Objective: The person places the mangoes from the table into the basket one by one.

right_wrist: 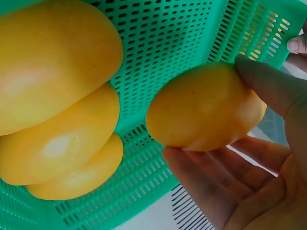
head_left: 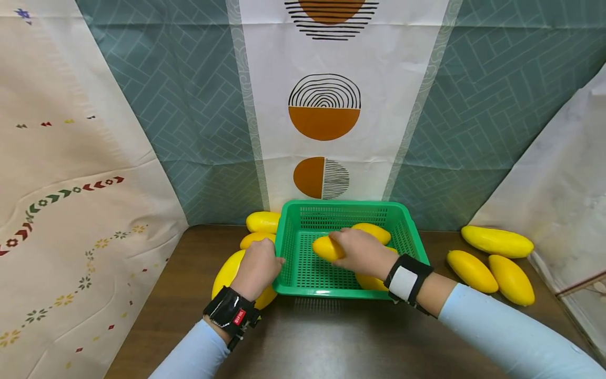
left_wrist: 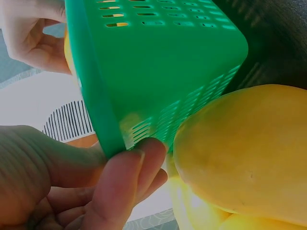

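Note:
A green plastic basket (head_left: 307, 292) with slotted walls stands on the table. My left hand (head_left: 259, 267) pinches its left rim between thumb and fingers, and the left wrist view shows those fingertips (left_wrist: 115, 187) at the rim. Over the basket's inside, my right hand (head_left: 362, 251) grips a yellow mango (head_left: 326, 248) by its right end. In the right wrist view the thumb lies on one side of this mango (right_wrist: 206, 108) and the fingers on the other. Three other mangoes (right_wrist: 57, 148) lie side by side in the basket's right part, partly hidden by my right arm in the head view.
Left of the basket lie more yellow fruits: a large one (head_left: 227, 271) beside my left hand, and smaller ones (head_left: 262, 222) behind it. Three mangoes (head_left: 511, 279) rest on the table (head_left: 331, 342) at the right. A patterned cloth (head_left: 203, 121) hangs behind the table.

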Demonstrator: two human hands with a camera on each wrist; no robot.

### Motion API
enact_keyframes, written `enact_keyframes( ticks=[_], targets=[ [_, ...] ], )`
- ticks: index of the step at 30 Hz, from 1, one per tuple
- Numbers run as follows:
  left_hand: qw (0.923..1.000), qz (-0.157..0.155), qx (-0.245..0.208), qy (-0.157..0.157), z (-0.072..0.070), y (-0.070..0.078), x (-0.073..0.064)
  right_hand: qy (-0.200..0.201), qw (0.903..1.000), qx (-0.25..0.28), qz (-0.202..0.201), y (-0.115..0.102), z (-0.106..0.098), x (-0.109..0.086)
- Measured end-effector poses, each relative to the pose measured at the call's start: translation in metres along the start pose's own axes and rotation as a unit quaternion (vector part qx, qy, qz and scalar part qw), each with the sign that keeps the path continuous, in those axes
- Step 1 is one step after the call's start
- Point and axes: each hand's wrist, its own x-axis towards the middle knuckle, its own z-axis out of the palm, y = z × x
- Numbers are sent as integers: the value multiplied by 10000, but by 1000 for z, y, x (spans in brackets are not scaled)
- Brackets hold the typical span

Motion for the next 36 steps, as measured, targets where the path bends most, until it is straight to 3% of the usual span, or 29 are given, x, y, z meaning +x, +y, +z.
enact_keyframes(
  ticks=[11,22,30,36],
  targets=[
    [10000,-66,0,-21,0,1,0,-338,9987,-106,-368,-3,12,-3],
    [10000,12,-12,9,0,2,-1,-678,9952,131,-686,-5,17,-7],
    [10000,26,16,10,0,1,-1,-843,9938,113,-709,-8,23,-8],
    [10000,12,2,-20,0,1,-1,-996,9936,169,-502,-11,25,-10]
  ],
)
